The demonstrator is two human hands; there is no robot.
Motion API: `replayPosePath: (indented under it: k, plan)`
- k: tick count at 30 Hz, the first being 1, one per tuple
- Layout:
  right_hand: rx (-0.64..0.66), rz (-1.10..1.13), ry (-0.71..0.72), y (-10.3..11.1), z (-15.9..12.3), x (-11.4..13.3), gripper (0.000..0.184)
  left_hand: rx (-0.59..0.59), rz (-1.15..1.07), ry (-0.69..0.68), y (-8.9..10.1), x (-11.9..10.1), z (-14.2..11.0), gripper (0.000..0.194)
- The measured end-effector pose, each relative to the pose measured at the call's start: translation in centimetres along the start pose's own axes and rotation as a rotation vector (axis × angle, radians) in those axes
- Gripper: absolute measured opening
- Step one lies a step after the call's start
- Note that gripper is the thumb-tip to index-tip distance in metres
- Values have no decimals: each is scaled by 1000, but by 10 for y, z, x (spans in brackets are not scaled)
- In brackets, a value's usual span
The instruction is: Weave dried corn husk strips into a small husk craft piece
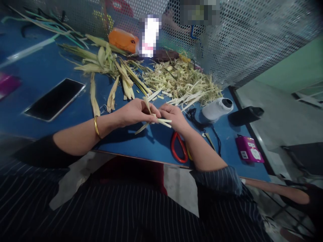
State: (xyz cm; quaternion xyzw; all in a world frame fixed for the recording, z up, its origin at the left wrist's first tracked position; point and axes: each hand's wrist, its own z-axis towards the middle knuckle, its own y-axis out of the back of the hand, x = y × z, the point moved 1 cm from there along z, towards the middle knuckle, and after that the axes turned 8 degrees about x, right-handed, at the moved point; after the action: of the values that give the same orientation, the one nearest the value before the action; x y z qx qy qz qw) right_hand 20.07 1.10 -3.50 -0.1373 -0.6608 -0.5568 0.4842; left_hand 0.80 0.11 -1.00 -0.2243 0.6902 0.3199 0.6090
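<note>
Head view: we are looking down on two bare hands working above a blue table (141,148).
Left hand: with this hand (138,112) we are pinching the pale strips between thumb and fingers.
Right hand: this hand (175,117) is bending its fingers just beside the left fingertips; whether it is pinching something, we cannot tell.
Pale strips: these (164,123) are sitting in the left grip, two ends pointing right, one rising, one slanting down to the left.
Cut pile: beyond the grip and to its right, a heap of shreds (176,79) is lying.
Husks: beyond the grip and to its left, long dry husks (101,62) are spreading.
Phone: well left of the grip, a dark phone (55,99) is lying flat.
Red loop: nearer to us than the grip, below the right wrist, a red loop (173,148) is resting.
Right side: farther right of the grip, a white bottle (213,111), a black cylinder (243,116) and a purple box (248,149) are standing or lying.
</note>
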Motion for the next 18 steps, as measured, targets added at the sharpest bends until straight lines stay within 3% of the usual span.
replayPosePath:
  k: [5,11,14,18]
  plan:
    - [29,-116,-60,-1,-3,5,25,-233,-78,-24,6,5,3,15]
    - [13,-413,307,-9,-12,27,21,-418,-179,22,7,11,8,14]
    - [-36,-590,433,-13,-17,35,22,-436,-163,52,6,9,8,14]
    - [-147,-752,464,-12,-19,39,24,-401,-96,59,4,7,7,16]
